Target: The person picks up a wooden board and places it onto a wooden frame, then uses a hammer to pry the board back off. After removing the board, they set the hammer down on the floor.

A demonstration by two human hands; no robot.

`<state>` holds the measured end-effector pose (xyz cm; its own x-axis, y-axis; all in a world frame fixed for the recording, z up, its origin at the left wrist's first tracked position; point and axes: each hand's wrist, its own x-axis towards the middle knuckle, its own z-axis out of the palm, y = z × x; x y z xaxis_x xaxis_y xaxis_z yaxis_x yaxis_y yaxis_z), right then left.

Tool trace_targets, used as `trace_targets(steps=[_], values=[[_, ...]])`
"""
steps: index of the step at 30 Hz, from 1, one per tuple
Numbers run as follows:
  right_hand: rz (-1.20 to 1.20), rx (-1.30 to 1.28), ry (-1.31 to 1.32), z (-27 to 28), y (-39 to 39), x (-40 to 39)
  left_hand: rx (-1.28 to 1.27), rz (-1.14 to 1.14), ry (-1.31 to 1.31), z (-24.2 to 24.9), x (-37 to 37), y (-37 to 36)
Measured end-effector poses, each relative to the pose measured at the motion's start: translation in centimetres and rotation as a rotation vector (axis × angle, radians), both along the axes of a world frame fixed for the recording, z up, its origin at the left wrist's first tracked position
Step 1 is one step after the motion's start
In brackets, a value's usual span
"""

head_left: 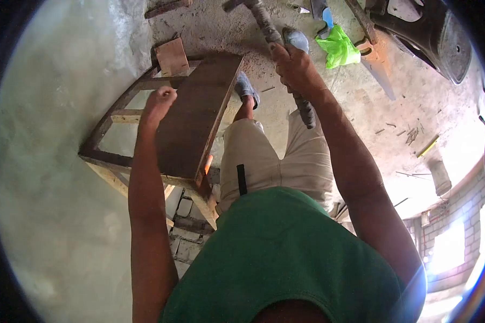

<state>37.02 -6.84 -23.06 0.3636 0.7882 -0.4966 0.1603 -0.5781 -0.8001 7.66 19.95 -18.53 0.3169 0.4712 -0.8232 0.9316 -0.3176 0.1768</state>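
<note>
My right hand (298, 71) is wrapped around the taped handle of a hammer (265, 22), raised in front of me with its head at the top of the view. My left hand (159, 104) is closed, fingertips pinched together; whatever may be between them is too small to make out. It is over the wooden frame (105, 128), beside a dark brown board (191, 121) that covers the frame's right part. A small square piece of wood (172, 57) rests at the frame's far end.
A green plastic bag (339, 49), a handsaw (379, 75) and a dark plastic chair (431, 40) are on the floor at the upper right. Scattered nails or scraps (412, 134) lie right. A plastered wall (54, 177) stands left; blocks (187, 237) sit beneath the frame.
</note>
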Motion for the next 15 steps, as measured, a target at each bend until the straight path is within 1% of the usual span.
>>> trace_targets(steps=[1,2,3,4,5,6,7,8,10,11,12,14,15], values=[[0.249,0.29,-0.528,-0.6,-0.5,-0.7,-0.03,-0.074,-0.062,-1.0,-1.1,-0.3],[0.525,0.157,-0.73,-0.8,-1.3,-2.7,-0.028,-0.073,-0.061,-1.7,-2.3,-0.5],[0.8,0.014,-0.925,-0.6,-1.8,-4.9,-0.107,-0.088,0.037,-1.0,-1.4,-1.6],[0.583,0.317,-0.763,-4.8,-3.6,-8.8,-0.188,-0.104,0.135,-0.6,-0.9,-2.2],[0.611,0.165,-0.268,-4.2,-4.2,-11.0,-0.194,-0.128,0.152,-1.2,-1.5,-2.7],[0.734,0.048,-0.036,-3.4,-4.7,-13.0,-0.195,-0.128,0.155,-1.4,-1.5,-3.0],[0.493,-0.37,0.378,-2.4,-4.7,-14.0,-0.196,-0.157,0.194,-1.5,-1.5,-3.6],[0.489,-0.373,0.385,-2.3,-5.1,-13.8,-0.198,-0.19,0.232,-1.6,-1.4,-3.9],[0.634,0.184,-0.063,-3.9,-5.5,-11.9,-0.232,-0.218,0.238,-1.4,-1.2,-3.9],[0.592,0.105,-0.106,-4.9,-5.4,-11.1,-0.279,-0.247,0.255,-1.2,-1.4,-4.1],[0.564,0.275,-0.205,-5.9,-5.2,-9.3,-0.29,-0.247,0.261,-1.2,-2.0,-4.4],[0.594,0.184,-0.469,-3.5,-3.3,-4.9,-0.351,-0.194,0.265,-2.0,-3.0,-4.2],[0.595,0.185,-0.467,-2.6,-2.8,-4.7,-0.352,-0.193,0.267,-2.0,-3.0,-4.3]])
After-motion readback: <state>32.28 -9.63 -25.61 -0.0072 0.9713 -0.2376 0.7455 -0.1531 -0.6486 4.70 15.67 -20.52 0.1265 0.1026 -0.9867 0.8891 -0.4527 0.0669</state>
